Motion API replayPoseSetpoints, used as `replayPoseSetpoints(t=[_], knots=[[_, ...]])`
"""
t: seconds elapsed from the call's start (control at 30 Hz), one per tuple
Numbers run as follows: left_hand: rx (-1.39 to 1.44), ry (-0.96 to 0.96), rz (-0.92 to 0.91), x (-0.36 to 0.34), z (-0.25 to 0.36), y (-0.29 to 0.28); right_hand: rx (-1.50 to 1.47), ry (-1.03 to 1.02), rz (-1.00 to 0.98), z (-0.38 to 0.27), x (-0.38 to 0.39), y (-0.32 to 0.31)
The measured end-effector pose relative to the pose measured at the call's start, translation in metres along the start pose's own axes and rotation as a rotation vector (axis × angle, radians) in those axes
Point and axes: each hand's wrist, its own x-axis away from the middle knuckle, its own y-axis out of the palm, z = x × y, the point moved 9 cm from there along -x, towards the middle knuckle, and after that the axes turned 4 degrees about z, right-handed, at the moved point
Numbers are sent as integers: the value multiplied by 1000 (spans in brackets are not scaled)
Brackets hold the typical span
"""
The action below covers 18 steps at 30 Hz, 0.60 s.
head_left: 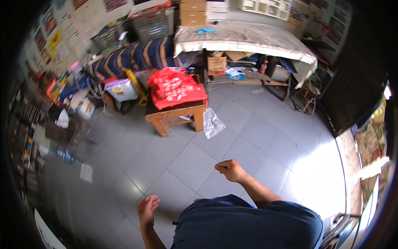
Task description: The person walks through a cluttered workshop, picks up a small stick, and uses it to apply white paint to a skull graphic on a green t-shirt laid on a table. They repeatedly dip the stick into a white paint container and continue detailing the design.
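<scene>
Left hand fingers loose, empty | right hand fingers curled, contents unclear | apparently pre-contact; crumpled red plastic bag requires approach

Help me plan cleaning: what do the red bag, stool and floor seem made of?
Red bag: probably thin plastic, slightly shiny, as it lies in crumpled folds. Stool: likely wood, brown and worn-looking, judging by its blocky build. Floor: perhaps glazed ceramic tile, smooth and grey; joint lines and bright reflections show.

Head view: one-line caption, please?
Left hand and right hand above grey floor tiles, a red bag on a wooden stool ahead.
</scene>
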Motion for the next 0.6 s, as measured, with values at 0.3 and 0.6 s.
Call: replayPoseSetpoints(t=[0.3, 0.6], knots=[[-209, -25, -472, -157, 43, 198, -248, 456, 440, 70, 22, -108], [-272, -41, -722, -293, 86, 355, 208, 588, 587, 99, -129, -172]])
